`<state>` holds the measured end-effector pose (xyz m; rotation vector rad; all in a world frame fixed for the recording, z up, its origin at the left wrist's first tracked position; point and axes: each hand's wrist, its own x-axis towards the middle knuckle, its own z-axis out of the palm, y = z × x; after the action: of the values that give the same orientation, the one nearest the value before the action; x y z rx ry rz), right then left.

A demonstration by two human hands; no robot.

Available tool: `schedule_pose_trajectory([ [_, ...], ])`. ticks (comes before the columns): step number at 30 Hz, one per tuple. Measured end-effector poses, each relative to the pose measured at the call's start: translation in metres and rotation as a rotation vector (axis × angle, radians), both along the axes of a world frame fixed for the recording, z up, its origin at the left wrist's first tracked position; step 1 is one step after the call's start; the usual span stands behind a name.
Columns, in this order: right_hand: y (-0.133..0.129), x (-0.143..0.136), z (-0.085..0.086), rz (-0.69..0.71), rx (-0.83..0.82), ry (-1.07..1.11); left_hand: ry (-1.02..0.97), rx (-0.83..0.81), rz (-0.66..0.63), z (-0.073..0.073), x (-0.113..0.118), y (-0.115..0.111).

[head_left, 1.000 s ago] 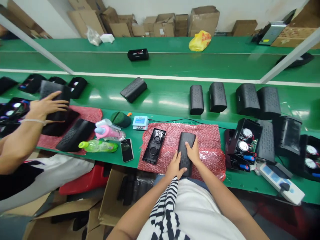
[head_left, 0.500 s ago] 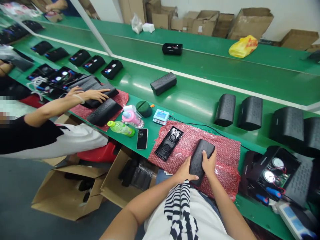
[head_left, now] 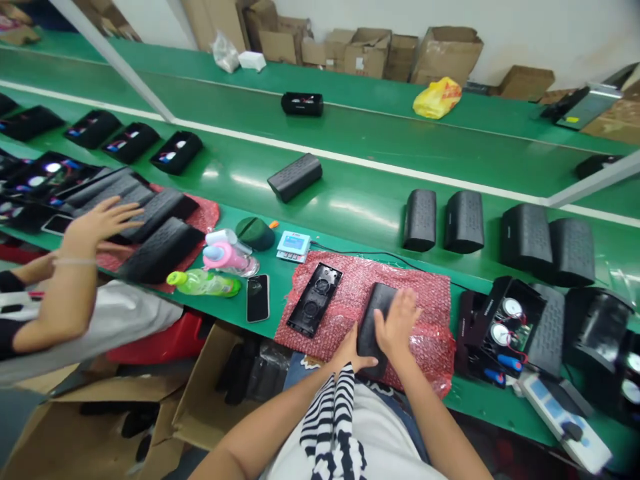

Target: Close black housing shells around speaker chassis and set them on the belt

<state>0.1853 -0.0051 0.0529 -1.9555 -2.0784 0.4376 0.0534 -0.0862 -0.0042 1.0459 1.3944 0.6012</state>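
A black box-shaped speaker point(head_left: 373, 320) lies on red bubble wrap point(head_left: 425, 293) in front of me. My left hand point(head_left: 351, 353) is closed around its near left end, thumb across the near edge and fingers along the left side. Against its upper right side rests my right hand point(head_left: 399, 323), open, with the fingers stretched out. Left of the speaker, on the same wrap, is a black panel point(head_left: 315, 300) with two round openings, its inner side facing up.
A phone point(head_left: 257, 298), green bottle point(head_left: 205, 283), pink bottle point(head_left: 231, 259) and small display device point(head_left: 293, 246) are to the left. Several speakers stand on the green bench. At right are an opened speaker point(head_left: 507, 320) and power strip point(head_left: 565, 420). A co-worker's hand point(head_left: 107, 220) is at far left.
My right hand has gone from gripping the speaker with bent fingers to lying stretched out along its side. My left hand keeps its hold. The view has shifted to the right.
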Motion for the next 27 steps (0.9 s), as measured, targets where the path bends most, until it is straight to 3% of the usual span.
schedule_pose_trajectory([
  [2, -0.001, -0.005, -0.005, 0.146, -0.078, -0.030, 0.070, -0.028, -0.038, 0.005, -0.002, 0.004],
  [4, 0.000, -0.007, -0.012, 0.201, -0.129, -0.022, 0.113, -0.030, -0.087, 0.010, -0.003, 0.009],
  [8, -0.002, -0.004, -0.019, 0.169, -0.109, 0.109, 0.212, 0.016, -0.186, 0.019, 0.003, 0.020],
  [11, -0.004, 0.015, -0.010, 0.091, -0.001, 0.213, 0.363, 0.171, -0.246, 0.027, 0.003, 0.036],
  [13, -0.004, 0.045, 0.003, -0.100, 0.160, 0.205, 0.480, 0.292, -0.249, 0.034, -0.008, 0.053],
  [16, -0.003, 0.121, 0.028, -0.562, 0.362, 0.106, 0.791, 0.377, -0.121, 0.040, -0.042, 0.082],
  [18, -0.002, 0.182, 0.039, -0.845, 0.335, 0.077, 1.078, 0.295, 0.001, 0.038, -0.072, 0.096],
  [20, 0.004, 0.235, 0.041, -1.039, 0.184, 0.161, 1.225, 0.132, 0.051, 0.030, -0.102, 0.102],
  [23, 0.018, 0.279, 0.031, -0.978, -0.106, 0.491, 1.195, -0.057, -0.027, 0.017, -0.130, 0.100],
  [27, 0.032, 0.286, 0.013, -0.843, -0.189, 0.609, 1.178, -0.007, -0.188, 0.014, -0.126, 0.093],
])
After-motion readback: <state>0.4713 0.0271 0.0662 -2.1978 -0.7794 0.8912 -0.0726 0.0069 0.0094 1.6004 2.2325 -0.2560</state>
